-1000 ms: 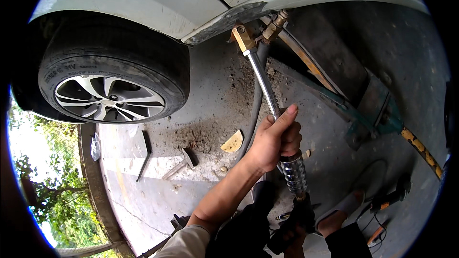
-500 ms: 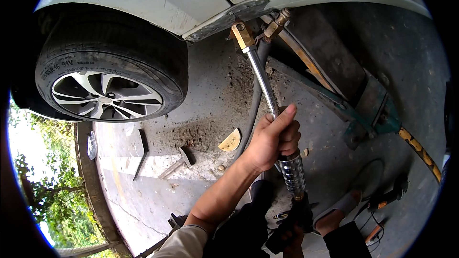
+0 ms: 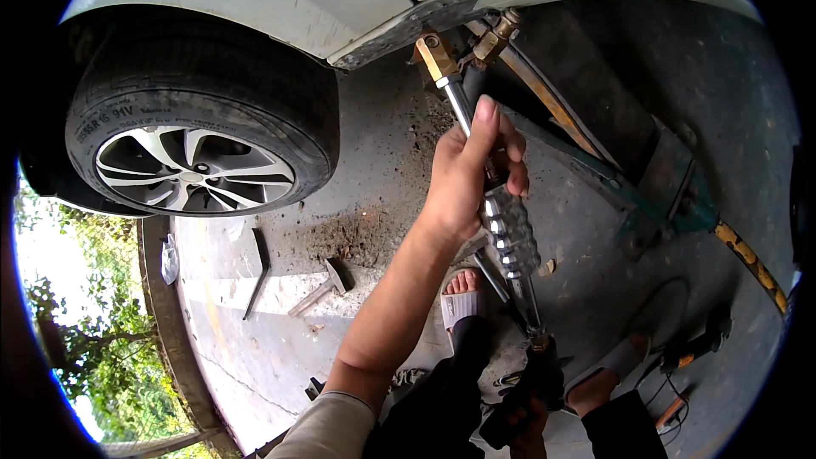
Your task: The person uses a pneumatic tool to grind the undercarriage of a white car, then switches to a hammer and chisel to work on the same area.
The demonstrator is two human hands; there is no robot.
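Note:
A chrome slide hammer [image 3: 512, 242] runs from the car's lower edge down toward my feet. Its brass-coloured clamp [image 3: 436, 55] sits against the scraped sill [image 3: 408, 27] of the white car. My left hand [image 3: 476, 166] is closed around the tool's shaft at the upper end of the ribbed sliding weight, thumb pointing up along the rod. Low in the picture, my right hand [image 3: 529, 427] is closed on the black handle [image 3: 510, 421] at the tool's near end; its fingers are partly in shadow.
A wheel [image 3: 195, 174] stands at left. On the floor lie a hammer [image 3: 336, 276] and a dark bent bar [image 3: 257, 268]. A green floor jack [image 3: 671, 195] with a yellow handle [image 3: 752, 263] reaches under the car. At lower right are a corded tool [image 3: 697, 344] and my sandalled feet.
My left hand and the ribbed weight have moved up the rod, closer to the clamp. My right hand stays at the handle. The yellowish half-round piece on the floor is now hidden behind my arm.

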